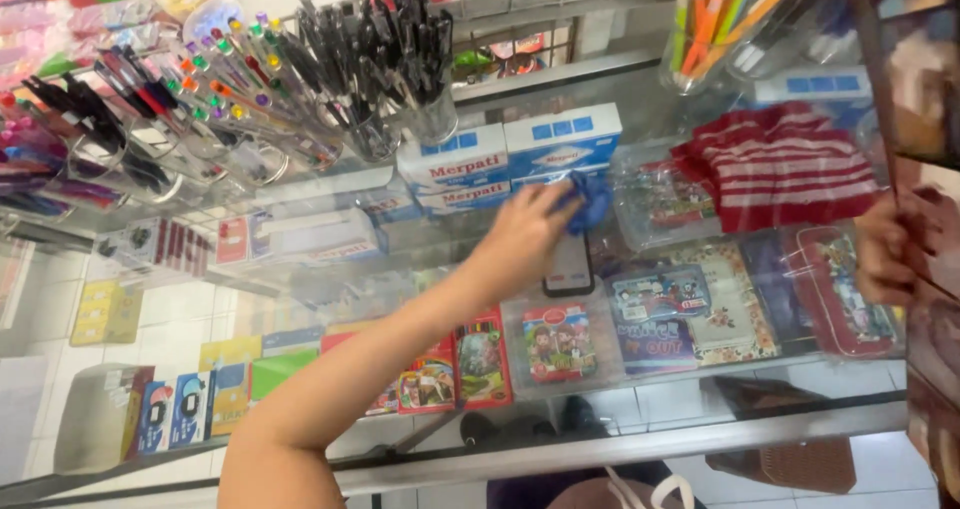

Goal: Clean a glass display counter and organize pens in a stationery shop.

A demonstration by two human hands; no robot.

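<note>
My left hand (525, 234) reaches across the glass counter top (330, 269) and presses a blue cloth (592, 201) against the glass. The cloth lies right in front of two white-and-blue boxes (560, 144). A dark phone (568, 267) lies flat on the glass just below the cloth, touching my fingers. At the right edge my right hand (885, 254) grips a large flat item with a dark printed cover (925, 79) and holds it upright above the counter.
Clear cups of pens (400, 59) crowd the back left. A red-and-white striped cloth (785, 169) lies back right, beside a cup of coloured pens (720, 19). Colourful pencil cases and books (558, 341) show under the glass. The metal counter edge (620, 449) runs along the front.
</note>
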